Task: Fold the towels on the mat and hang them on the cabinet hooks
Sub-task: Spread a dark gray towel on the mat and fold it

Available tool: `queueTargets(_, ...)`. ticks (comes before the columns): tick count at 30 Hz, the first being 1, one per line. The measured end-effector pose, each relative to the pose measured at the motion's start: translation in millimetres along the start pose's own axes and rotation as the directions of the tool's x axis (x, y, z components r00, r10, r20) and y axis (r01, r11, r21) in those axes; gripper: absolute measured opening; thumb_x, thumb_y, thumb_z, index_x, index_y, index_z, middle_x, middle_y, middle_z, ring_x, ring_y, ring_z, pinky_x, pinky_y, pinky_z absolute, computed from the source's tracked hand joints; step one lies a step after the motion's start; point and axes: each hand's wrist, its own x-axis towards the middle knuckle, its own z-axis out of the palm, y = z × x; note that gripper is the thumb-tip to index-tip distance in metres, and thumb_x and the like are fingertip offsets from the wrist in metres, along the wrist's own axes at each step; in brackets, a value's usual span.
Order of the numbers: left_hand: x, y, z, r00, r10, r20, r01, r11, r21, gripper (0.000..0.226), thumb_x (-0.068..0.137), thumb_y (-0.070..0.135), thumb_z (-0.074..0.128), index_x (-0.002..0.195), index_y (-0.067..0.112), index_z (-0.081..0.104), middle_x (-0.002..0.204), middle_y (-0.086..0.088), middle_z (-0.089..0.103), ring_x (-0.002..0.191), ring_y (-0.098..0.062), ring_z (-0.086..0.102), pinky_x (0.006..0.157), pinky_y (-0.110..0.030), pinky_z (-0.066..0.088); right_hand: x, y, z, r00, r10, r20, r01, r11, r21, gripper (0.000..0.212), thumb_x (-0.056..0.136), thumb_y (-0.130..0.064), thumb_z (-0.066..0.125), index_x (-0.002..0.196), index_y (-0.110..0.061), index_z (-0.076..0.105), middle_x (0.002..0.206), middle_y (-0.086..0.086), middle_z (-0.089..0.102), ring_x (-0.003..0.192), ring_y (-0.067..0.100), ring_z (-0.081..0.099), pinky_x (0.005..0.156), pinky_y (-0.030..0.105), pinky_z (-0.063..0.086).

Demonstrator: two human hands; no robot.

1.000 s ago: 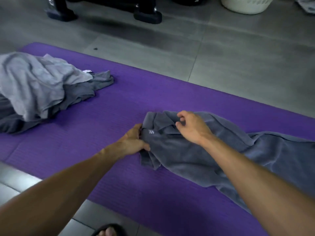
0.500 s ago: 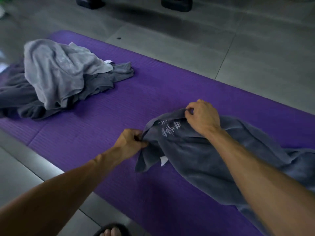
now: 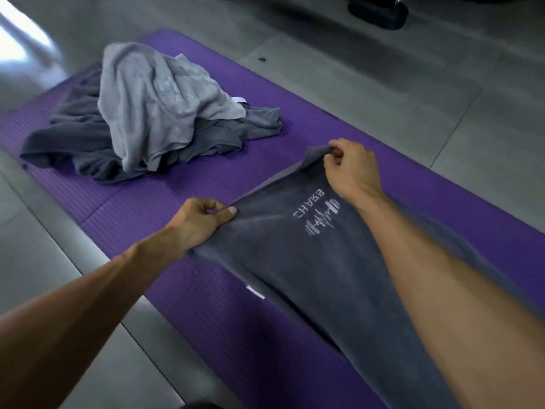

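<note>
Left hand: the left hand (image 3: 203, 219) is pinching one corner of the dark grey towel (image 3: 309, 261), thumb pressing the cloth against curled fingers.
Right hand: the right hand (image 3: 351, 169) is pinching the far corner, fingers curled round the hem and lifting it off the purple mat (image 3: 182, 199).
Towel: it is stretching taut between both hands along its short edge, white logo (image 3: 320, 215) facing up, its length trailing back under the right forearm and off the lower right of the view.
Waiting pile: a heap of towels (image 3: 153, 113), a light grey one over darker ones, is lying crumpled further along the mat, well apart from the hands.
Step, as I judge it: spreading the towel flat before the first fold.
Risk, trailing end: the far length is looking bunched; folding now would likely be trapping creases and giving uneven edges.
Risk, grip: both holds are small pinches; a sharp shake could be pulling a corner free.
Risk, floor: the near side is lying close to the mat's edge, so cloth could be sliding onto the grey tiles (image 3: 383, 93).
Hooks: not in view.
</note>
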Motion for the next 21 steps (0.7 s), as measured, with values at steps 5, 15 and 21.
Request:
queueTargets(5,8.5,-34.2,-11.0,0.999,-0.049,-0.002,0.039,0.765,0.643,0.016,0.087,0.035,0.061,0.073,0.03,0.056,0.087,-0.002,0.066,0.083,-0.023,0.063,0.074,-0.03,0.049,-3.7,11.8,35.4,0.875,0.013,0.485,0.074,0.984,-0.16,0.039,0.091,-0.031,0.059,0.128,-0.015,0.061,0.137,0.002,0.056,0.126,0.025,0.051,0.105,0.039,0.042)
queueTargets(15,15.9,-11.7,37.6,0.955,0.289,0.062,-0.239,0.631,0.738,0.08,0.083,0.057,0.059,0.148,0.025,0.026,0.151,-0.003,0.03,0.142,-0.027,0.021,0.116,-0.046,0.02,60.1,4.5,27.2,0.976,0.194,0.103,-0.144,0.918,-0.369,0.045,0.099,-0.04,0.042,0.129,-0.009,0.053,0.133,0.014,0.056,0.125,0.036,0.047,0.101,0.047,0.038)
queueTargets(21,22.0,-21.3,50.3,0.975,0.153,0.164,-0.224,0.633,0.741,0.091,0.088,0.059,0.052,0.154,0.027,-0.003,0.161,-0.005,-0.006,0.147,-0.029,-0.016,0.118,-0.055,-0.003,84.8,-3.7,33.9,0.889,0.297,0.348,-0.118,0.884,-0.452,0.028,0.082,-0.04,0.071,0.094,-0.015,0.07,0.105,0.009,0.07,0.103,0.029,0.062,0.09,0.04,0.048)
